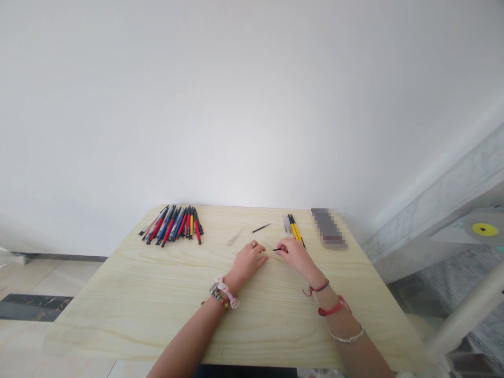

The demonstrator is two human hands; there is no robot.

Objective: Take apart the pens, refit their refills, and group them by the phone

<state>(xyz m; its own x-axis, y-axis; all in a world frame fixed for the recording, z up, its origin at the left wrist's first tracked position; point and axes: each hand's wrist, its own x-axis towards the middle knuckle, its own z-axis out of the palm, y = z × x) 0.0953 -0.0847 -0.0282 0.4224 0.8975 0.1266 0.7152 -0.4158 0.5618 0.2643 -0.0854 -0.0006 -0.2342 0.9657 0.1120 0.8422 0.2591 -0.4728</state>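
My right hand (pixel 294 254) pinches a small thin black piece (pixel 276 249), seemingly a pen part, just above the table. To its left, my left hand (pixel 249 260) rests low over the wood with its fingers bent and apart, and nothing shows in it. Beyond the hands lie a dark pen refill (pixel 261 228) and a clear pen barrel (pixel 235 237). A faint translucent piece (pixel 269 243) sits between the hands; its kind is hard to make out. Yellow and black pens (pixel 294 227) lie behind my right hand, beside clear ones (pixel 286 224).
A pile of several red, blue, yellow and clear pens (pixel 173 224) spreads over the table's (pixel 157 294) far left. On the far right lies a phone-like object (pixel 329 229), blurred out. A white wall (pixel 252 105) rises directly behind the table.
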